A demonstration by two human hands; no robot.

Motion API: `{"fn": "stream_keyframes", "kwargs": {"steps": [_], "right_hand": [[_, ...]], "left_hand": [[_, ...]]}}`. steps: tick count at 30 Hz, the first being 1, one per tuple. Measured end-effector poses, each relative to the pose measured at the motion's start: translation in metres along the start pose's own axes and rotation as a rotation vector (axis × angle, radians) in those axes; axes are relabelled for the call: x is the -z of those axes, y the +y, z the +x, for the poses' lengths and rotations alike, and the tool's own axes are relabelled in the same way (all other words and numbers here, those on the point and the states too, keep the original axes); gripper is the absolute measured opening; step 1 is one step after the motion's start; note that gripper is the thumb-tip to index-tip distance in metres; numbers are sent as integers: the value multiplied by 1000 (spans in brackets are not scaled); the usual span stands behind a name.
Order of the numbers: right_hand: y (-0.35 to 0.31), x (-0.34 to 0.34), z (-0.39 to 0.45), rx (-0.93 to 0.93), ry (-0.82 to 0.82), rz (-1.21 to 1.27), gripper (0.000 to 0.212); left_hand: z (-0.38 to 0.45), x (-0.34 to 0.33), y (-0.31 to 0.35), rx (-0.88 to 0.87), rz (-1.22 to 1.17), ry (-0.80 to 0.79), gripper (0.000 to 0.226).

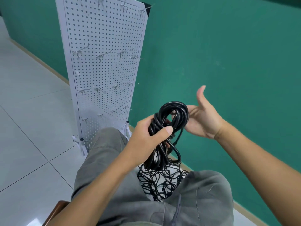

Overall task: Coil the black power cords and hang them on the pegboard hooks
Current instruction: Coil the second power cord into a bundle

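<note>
coiled cord (169, 128) gripped in left hand (146, 136) fingers | right hand (203, 118) released, steadying loop | pegboard hooks (104, 54) bare beyond fingers | tangled cords (161, 183) below, uncoiled

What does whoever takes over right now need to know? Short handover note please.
Left hand: grips the coiled power cord around its middle.
Right hand: open, fingers against the coil's top loop, thumb up.
Tangled pile of thinner black cords sits low between the knees.
Pegboard stands ahead on the left; every visible hook is bare.
Done: one cord coiled, in hand.
Left: hang this coil on a hook, then coil and hang the rest.
</note>
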State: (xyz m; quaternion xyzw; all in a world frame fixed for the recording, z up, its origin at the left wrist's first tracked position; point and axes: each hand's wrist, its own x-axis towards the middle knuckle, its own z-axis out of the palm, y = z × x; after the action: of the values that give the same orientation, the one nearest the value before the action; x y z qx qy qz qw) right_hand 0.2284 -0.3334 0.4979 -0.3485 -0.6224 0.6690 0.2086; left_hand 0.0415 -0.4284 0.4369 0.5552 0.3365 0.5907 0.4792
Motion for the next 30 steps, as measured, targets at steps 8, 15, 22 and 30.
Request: {"fn": "stream_keyframes", "kwargs": {"steps": [8, 15, 22, 30], "right_hand": [[46, -22, -16, 233, 253, -100, 61], [56, -39, -16, 232, 426, -115, 42], [56, -55, -14, 214, 605, -186, 29], [43, -66, -23, 125, 662, -244, 39]], "left_hand": [[2, -9, -7, 172, -43, 187, 29], [3, -11, -15, 143, 21, 232, 15], [4, -8, -29, 34, 245, 268, 15], [9, -2, -31, -2, 315, 294, 14]]}}
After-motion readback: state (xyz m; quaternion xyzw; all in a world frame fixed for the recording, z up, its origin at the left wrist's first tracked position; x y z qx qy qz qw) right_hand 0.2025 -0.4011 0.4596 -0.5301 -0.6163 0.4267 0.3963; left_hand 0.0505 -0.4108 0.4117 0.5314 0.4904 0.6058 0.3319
